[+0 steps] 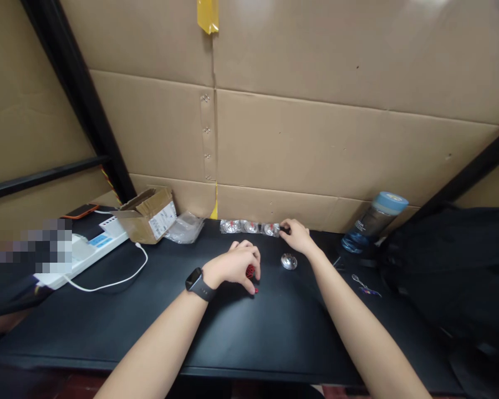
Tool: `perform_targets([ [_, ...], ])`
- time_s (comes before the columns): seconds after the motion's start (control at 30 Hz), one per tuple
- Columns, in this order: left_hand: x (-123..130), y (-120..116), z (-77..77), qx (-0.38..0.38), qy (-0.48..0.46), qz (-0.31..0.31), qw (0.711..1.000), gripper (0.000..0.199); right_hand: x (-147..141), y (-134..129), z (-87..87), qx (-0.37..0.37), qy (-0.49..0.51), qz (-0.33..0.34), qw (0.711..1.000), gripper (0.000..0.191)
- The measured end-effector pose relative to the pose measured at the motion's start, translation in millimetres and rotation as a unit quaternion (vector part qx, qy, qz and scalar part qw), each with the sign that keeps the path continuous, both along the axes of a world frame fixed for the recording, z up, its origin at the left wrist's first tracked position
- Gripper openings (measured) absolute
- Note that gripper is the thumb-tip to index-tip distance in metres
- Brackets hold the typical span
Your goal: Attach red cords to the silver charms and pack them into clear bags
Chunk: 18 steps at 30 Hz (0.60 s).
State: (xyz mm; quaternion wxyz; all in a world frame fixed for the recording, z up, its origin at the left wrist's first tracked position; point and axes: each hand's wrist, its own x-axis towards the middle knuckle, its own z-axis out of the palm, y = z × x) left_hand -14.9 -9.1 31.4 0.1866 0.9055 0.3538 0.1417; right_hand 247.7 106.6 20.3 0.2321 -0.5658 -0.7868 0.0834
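Note:
My left hand (239, 266), with a dark watch on its wrist, curls over a red patterned item (250, 271) on the black table. Its fingers and thumb bend round this item and hide most of it; a small red bit (256, 290) shows by the thumb tip. Farther back, my right hand (296, 235) has its thumb and fingertips at the right end of a row of clear plastic packets, pinching the edge of the nearest packet (270, 228). Shiny silver pieces with red marks show inside the packets. A round silver metal piece (289, 261) lies below my right hand.
Left stand an opened cardboard box (147, 216), a clear plastic bag (186, 227) and a white power strip (87, 252) with a white cable (108, 287). Right are a blue-lidded bottle (370, 221), a small keychain-like item (366, 287) and a black bag (453, 277). A cardboard wall (316, 149) closes the back.

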Motion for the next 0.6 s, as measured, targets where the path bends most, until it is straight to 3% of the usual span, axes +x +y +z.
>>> perform_targets([
  [0.07, 1, -1, -1.0, -0.003, 0.015, -0.001, 1.0, 0.017, 16, -18, 6.7, -0.062, -0.005, 0.117, 0.991, 0.03],
  [0.13, 4, -2, -2.0, -0.003, 0.023, 0.001, 1.0, 0.009, 29, -38, 9.1, -0.134, -0.014, 0.185, 0.973, 0.048],
  [0.2, 7, -4, -2.4, 0.0, 0.023, -0.004, 1.0, 0.006, 35, -54, 7.3, -0.14, -0.022, 0.194, 0.971, 0.056],
  [0.3, 12, -6, -2.3, 0.015, -0.002, 0.009, 1.0, 0.006, 36, -67, 1.5, -0.103, -0.021, 0.178, 0.978, 0.045],
  [0.6, 25, -4, -4.3, 0.037, -0.101, 0.151, 0.983, 0.005, 39, -65, 3.7, -0.101, 0.009, 0.179, 0.979, 0.047],
])
